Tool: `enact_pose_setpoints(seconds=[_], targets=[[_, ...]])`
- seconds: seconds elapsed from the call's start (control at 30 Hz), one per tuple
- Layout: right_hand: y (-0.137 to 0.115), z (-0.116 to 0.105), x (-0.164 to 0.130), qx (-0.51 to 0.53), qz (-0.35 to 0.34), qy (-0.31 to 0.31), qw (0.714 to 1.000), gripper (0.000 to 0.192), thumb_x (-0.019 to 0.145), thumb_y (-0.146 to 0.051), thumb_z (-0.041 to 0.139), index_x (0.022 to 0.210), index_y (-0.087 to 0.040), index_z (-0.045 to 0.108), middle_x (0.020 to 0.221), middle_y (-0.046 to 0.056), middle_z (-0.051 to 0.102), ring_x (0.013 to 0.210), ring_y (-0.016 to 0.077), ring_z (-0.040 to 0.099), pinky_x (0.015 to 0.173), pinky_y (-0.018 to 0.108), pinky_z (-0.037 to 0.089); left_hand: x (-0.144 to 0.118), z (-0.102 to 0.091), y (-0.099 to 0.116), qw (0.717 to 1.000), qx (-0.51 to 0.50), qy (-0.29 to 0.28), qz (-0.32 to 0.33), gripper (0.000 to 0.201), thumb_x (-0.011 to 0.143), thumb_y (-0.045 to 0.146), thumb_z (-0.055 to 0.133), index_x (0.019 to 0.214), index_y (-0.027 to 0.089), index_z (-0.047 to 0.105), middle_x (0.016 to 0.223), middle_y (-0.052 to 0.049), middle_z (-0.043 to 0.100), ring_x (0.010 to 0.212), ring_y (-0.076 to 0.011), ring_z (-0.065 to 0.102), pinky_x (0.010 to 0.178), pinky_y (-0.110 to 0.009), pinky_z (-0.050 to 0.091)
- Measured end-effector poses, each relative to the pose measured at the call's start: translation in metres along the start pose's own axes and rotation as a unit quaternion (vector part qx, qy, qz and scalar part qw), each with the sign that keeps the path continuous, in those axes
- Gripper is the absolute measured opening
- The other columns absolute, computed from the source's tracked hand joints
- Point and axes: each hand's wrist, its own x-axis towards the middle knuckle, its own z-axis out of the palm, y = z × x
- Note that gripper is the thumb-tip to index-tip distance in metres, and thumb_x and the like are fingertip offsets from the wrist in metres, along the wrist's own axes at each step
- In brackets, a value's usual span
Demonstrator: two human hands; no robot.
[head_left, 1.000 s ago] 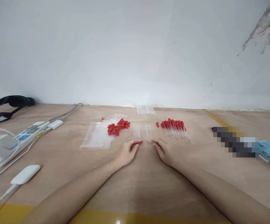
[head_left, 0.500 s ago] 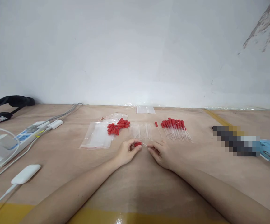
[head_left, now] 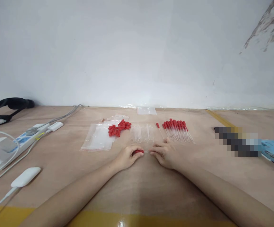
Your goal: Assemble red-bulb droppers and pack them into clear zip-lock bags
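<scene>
Head view: two hands [head_left: 148, 155] on one red-capped dropper [head_left: 140, 151].

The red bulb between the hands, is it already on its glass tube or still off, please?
On, it seems: the red bulb in the left hand meets the clear glass tube pinched by the right hand. How fully seated: cannot tell.

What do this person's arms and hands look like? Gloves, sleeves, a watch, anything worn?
Nothing worn shows. Both forearms are bare as far as the picture reaches, with no sleeve edge in view. The left hand and the right hand are bare too: no gloves, and no ring, watch or wristband that I can make out. The fingernails are too small to judge.
</scene>
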Motion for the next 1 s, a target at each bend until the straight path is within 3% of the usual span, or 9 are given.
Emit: enact_pose_setpoints(seconds=[0.27,0.5,0.7,0.77,0.87,1.0], targets=[[-0.011,0.003,0.001,-0.012,0.011,0.010,1.000,0.025,0.086,-0.024,0.040,0.078,-0.020,0.063,0.069,0.001,0.060,0.058,0.0105,0.047,0.067,0.030,0.022,-0.001,0.000,0.005,0.998,0.050,0.003,0.049,0.019,0.083,0.031,0.048,0.084,0.017,0.061,0.076,-0.004,0.061,0.069,-0.0145,0.054,0.063,-0.025,0.041],[-0.012,0.011,0.005,-0.009,-0.002,-0.016,1.000,0.027,0.086,-0.023,0.038,0.073,-0.018,0.060,0.065,0.000,0.059,0.057,0.0100,0.045,0.067,0.030,0.023,-0.003,0.000,0.006,0.994,0.063,-0.017,0.087,0.017,0.084,0.026,0.046,0.085,0.016,0.060,0.078,-0.005,0.061,0.071,-0.0147,0.054,0.065,-0.024,0.041],[-0.015,0.010,0.010,0.051,0.036,-0.063,0.996,0.026,0.087,-0.024,0.035,0.074,-0.017,0.056,0.072,0.002,0.060,0.065,0.0128,0.051,0.066,0.028,0.031,0.003,-0.005,0.009,0.992,0.095,-0.025,0.079,0.017,0.084,0.027,0.047,0.086,0.017,0.061,0.077,-0.004,0.061,0.071,-0.0152,0.056,0.066,-0.025,0.043],[-0.011,0.003,0.013,0.092,0.067,-0.074,0.991,0.024,0.087,-0.025,0.035,0.076,-0.017,0.056,0.075,0.003,0.061,0.067,0.0131,0.052,0.064,0.026,0.034,0.007,-0.012,0.009,0.990,0.122,0.001,0.074,0.021,0.081,0.032,0.051,0.094,0.018,0.060,0.084,-0.004,0.061,0.077,-0.0165,0.057,0.070,-0.026,0.044],[0.004,-0.013,0.023,0.132,0.177,-0.063,0.973,0.023,0.084,-0.027,0.038,0.077,-0.017,0.057,0.074,0.003,0.061,0.066,0.0132,0.054,0.059,0.023,0.037,0.013,-0.031,-0.002,0.976,0.180,0.103,0.065,0.035,0.078,0.037,0.056,0.106,0.018,0.055,0.101,-0.007,0.057,0.095,-0.0204,0.052,0.083,-0.031,0.042],[0.040,-0.030,0.039,0.101,0.350,0.006,0.931,0.021,0.077,-0.033,0.049,0.075,-0.016,0.061,0.071,0.004,0.064,0.062,0.0139,0.056,0.055,0.022,0.037,0.021,-0.056,-0.033,0.941,0.279,0.191,-0.011,0.025,0.078,0.032,0.053,0.098,0.018,0.059,0.093,-0.007,0.057,0.092,-0.0226,0.051,0.085,-0.037,0.040]])
